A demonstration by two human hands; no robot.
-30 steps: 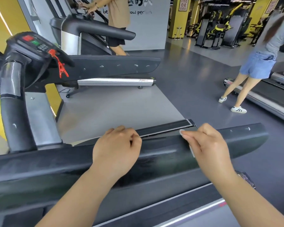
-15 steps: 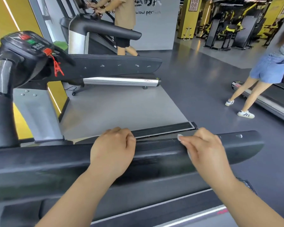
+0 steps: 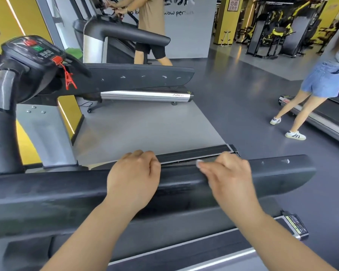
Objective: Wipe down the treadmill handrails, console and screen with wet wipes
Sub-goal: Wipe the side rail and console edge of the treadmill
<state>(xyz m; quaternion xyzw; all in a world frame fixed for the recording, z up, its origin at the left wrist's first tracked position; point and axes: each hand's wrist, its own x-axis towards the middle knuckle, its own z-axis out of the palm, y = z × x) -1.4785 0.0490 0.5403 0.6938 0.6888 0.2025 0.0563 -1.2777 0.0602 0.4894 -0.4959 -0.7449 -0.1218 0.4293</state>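
Black treadmill handrail [image 3: 272,173]: runs across my view from lower left to its rounded end at right, with both my hands on it. My left hand [image 3: 132,178]: curled over the top of the rail, fingers wrapped down the far side, gripping the rail itself and nothing else that I can see. My right hand [image 3: 229,177]: just beside the left with a short bare stretch of rail between them, fingers bent and pressed on the rail's top edge; a small pale scrap shows at the fingertips, likely the wet wipe [image 3: 199,163], though the frame is blurred there and I cannot tell how much of it sits under the palm. Console [image 3: 32,50]: upper left, well apart from my hands, tilted, bearing a red button, a green button and a small keypad; a red safety clip [image 3: 69,80] hangs from its right side on a cord. Second treadmill [image 3: 141,79]: beyond mine, parallel to it. Person in a tan shirt [image 3: 151,14]: standing at a further machine. Another person in denim shorts [image 3: 321,83]: standing on the grey floor [image 3: 233,114] at right.
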